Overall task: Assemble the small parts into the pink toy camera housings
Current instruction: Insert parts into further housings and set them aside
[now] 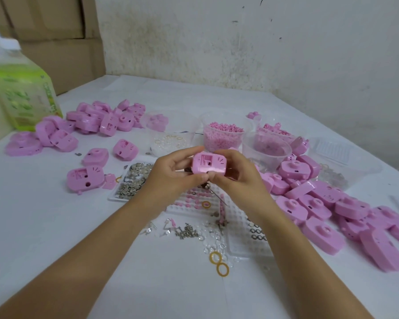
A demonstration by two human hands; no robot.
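Both my left hand point(173, 178) and my right hand point(235, 180) have the fingers curled around one pink camera housing point(209, 163), each gripping its own side. I hold it in the air above the tabletop point(55, 226). More housings lie on it in a left pile point(97, 120) and a right pile point(332, 208). Small screws point(187, 232) lie between my forearms, near the hands.

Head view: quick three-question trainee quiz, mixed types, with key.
1. True or false: the left hand and right hand hold one pink housing together.
2. The clear cup behind the hands holds: A small pink bits, B screws, C yellow rings.
3. Fill in: the green bottle stands at the table's far ___ side.
Key: 1 true; 2 A; 3 left.
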